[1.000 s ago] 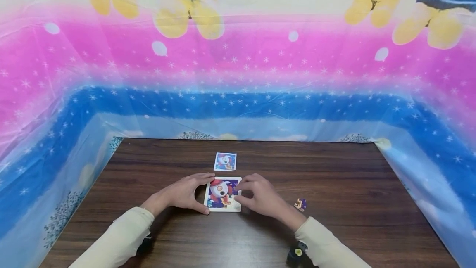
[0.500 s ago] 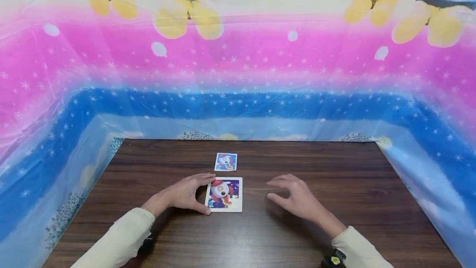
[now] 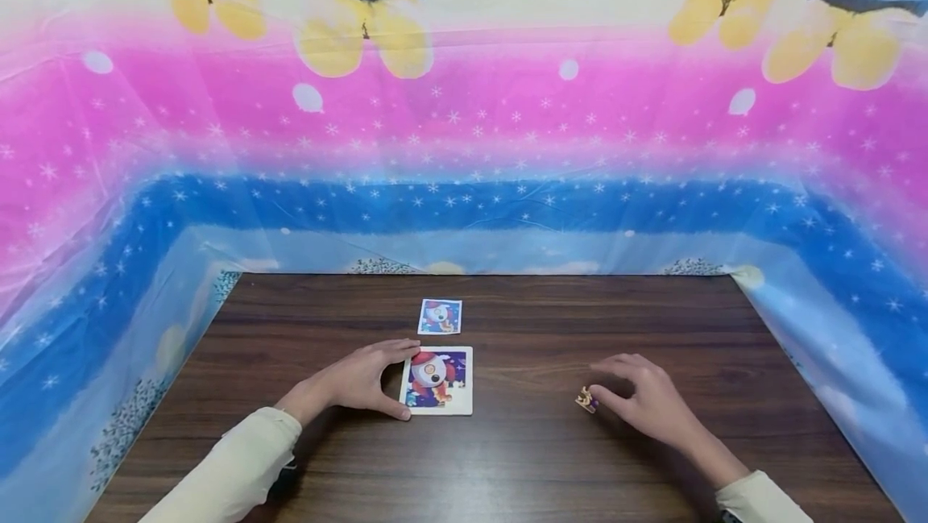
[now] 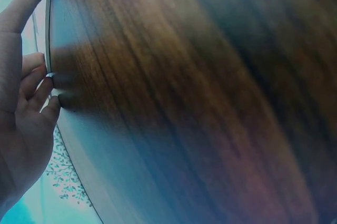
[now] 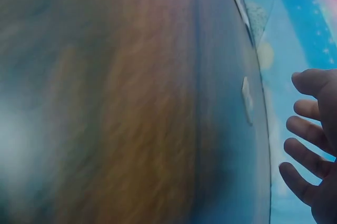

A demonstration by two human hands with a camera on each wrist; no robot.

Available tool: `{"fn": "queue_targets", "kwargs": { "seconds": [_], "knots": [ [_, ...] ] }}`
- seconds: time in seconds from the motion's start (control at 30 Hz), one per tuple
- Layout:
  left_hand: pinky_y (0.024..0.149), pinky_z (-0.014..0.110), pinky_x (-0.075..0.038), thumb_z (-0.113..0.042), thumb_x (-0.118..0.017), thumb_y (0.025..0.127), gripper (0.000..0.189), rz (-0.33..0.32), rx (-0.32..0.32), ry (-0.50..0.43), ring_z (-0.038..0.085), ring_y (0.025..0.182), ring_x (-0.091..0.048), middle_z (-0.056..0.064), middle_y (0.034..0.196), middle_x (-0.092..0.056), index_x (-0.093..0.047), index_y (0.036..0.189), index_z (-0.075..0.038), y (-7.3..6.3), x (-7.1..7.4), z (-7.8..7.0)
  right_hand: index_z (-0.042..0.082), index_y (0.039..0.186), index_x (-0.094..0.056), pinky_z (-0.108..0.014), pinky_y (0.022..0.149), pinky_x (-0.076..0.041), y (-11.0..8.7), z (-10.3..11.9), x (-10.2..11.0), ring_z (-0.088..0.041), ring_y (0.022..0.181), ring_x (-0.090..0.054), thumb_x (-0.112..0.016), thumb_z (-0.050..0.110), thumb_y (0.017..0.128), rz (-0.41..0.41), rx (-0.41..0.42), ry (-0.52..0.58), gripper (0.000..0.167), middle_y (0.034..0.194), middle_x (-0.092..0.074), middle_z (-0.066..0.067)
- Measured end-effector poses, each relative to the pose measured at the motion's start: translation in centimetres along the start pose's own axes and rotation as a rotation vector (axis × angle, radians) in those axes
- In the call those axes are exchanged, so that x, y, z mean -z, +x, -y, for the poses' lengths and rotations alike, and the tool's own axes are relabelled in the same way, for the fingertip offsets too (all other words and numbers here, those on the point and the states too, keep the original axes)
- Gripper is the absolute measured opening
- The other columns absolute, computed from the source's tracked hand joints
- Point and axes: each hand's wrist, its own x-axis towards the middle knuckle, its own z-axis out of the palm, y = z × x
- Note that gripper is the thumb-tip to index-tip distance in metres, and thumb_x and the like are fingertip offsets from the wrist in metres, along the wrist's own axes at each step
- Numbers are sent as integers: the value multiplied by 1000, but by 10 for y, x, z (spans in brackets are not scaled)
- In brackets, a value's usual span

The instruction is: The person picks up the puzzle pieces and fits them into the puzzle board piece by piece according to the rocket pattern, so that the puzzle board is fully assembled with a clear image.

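Note:
A jigsaw puzzle board (image 3: 457, 404) with a white border lies on the brown table; it pictures a round white figure with a red hat, and pale tray shows at its lower right. My left hand (image 3: 362, 378) grips its left side, fingers at the far corner and thumb at the near corner. Farther right, my right hand (image 3: 652, 402) hovers with relaxed, parted fingers, its thumb tip beside a small clump of puzzle pieces (image 3: 584, 400). In the right wrist view the pieces (image 5: 247, 101) lie apart from the fingers (image 5: 308, 132).
A small printed picture card (image 3: 440, 317) of the same figure lies just beyond the board. The wooden table (image 3: 522, 466) ends at a cloth backdrop (image 3: 507, 209) on the far side and both flanks.
My right hand has left the board's right side and travelled right to the loose pieces, which it hid half a second ago. The left hand has stayed on the board.

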Motion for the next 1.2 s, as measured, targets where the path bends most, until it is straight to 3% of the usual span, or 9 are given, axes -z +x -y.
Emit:
{"fn": "queue_targets", "kwargs": {
  "seconds": [0.33,0.73,1.03,1.2],
  "knots": [
    [117,59,-33,-62,-83,77,105,1,4,1,34,149,-35,11,163,-36,-41,158,-11,-1,1,-1,23,108,-80,-46,85,-57,-14,-6,0,-17,100,-67,-83,44,85,69,-63,-56,32,105,-72,11],
    [116,59,-33,-62,-83,76,105,-2,10,8,35,149,-35,11,163,-36,-41,158,-11,-1,0,-2,30,94,-78,-46,80,-57,-13,0,-3,-16,96,-65,-79,59,82,163,-161,-116,32,99,-68,14],
    [116,59,-33,-62,-83,76,105,-3,7,9,35,149,-35,12,163,-37,-42,157,-10,-1,0,-2,24,105,-81,-30,65,-46,-8,1,-6,-6,83,-55,-84,35,84,197,-113,-154,24,94,-65,14],
    [117,58,-33,-62,-83,76,105,-3,6,9,34,150,-34,12,163,-37,-42,157,-10,-1,0,-3,23,107,-80,-33,68,-48,-8,-1,-5,-8,86,-56,-84,36,85,222,-121,-154,26,96,-64,13]
  ]
}}
